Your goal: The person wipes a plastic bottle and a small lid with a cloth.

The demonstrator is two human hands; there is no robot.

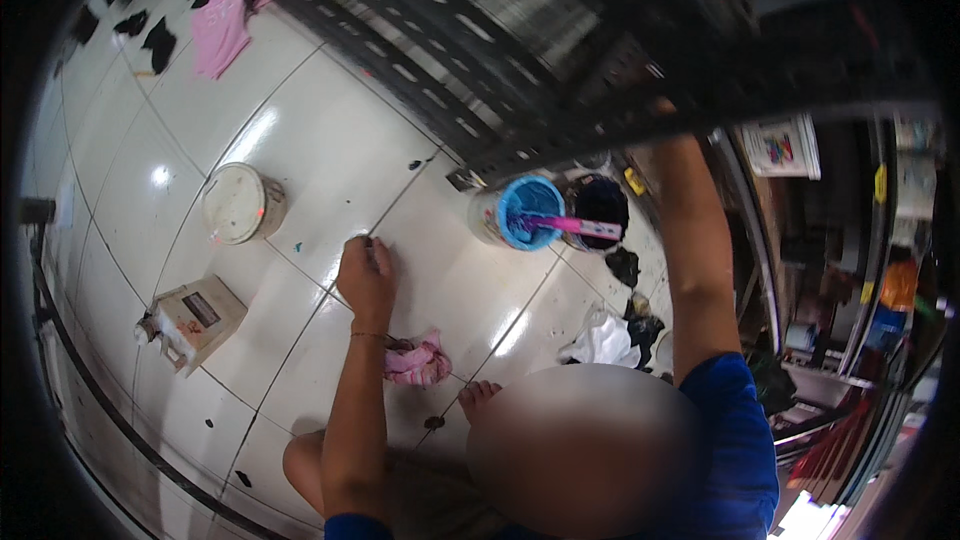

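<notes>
My left hand (367,275) is closed above the white tiled floor, its fingers curled inward. What it holds, if anything, I cannot make out. Below it a crumpled pink cloth (418,360) lies near my foot. My right arm (690,250) reaches up to a black slotted metal rack (600,130), which hides most of my right hand (652,100). Under the rack's edge stands a bucket of blue paint (518,212), with a pink-handled tool (580,227) resting across its rim. A dark-stained pot (602,212) stands right beside the bucket.
On the left are a round lidded tub (235,204) and a pale rectangular can (200,320). White cloth or plastic (602,342) and black scraps (622,266) lie at the right. Pink fabric (220,30) is at the far left; shelves with containers (785,150) line the right side.
</notes>
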